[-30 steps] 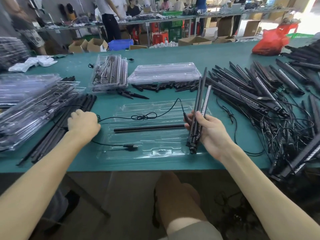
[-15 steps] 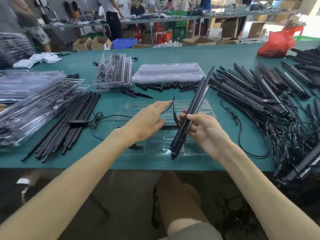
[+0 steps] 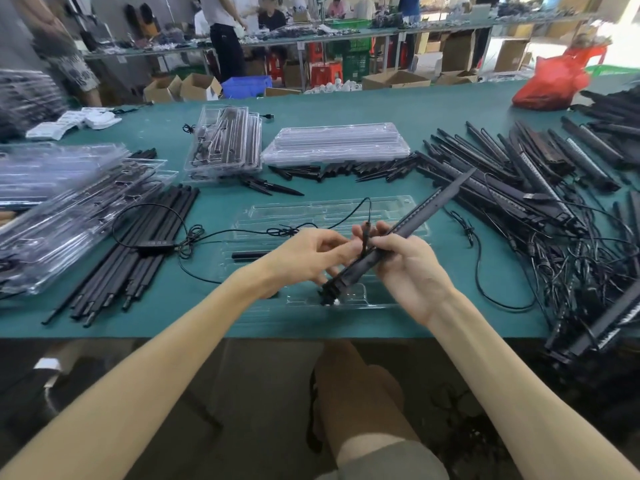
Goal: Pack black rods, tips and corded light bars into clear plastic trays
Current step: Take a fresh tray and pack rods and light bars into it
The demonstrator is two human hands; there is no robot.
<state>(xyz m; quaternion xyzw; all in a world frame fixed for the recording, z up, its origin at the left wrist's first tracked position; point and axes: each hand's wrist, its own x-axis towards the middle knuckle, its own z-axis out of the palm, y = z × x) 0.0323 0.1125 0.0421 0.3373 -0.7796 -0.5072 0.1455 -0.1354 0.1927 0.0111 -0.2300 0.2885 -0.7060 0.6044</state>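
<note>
Over the green bench (image 3: 381, 109) our right hand (image 3: 408, 268) grips the corded light bar (image 3: 433, 202), tilted toward 1 o'clock above the clear tray (image 3: 408, 199), our left hand (image 3: 308, 258) pinches its lower end, and we should level it over a free channel, keeping its cord untangled.

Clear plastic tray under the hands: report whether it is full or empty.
Mostly empty. One black rod lies in the clear plastic tray; the black corded light bar is held above it by left hand and right hand.
</note>
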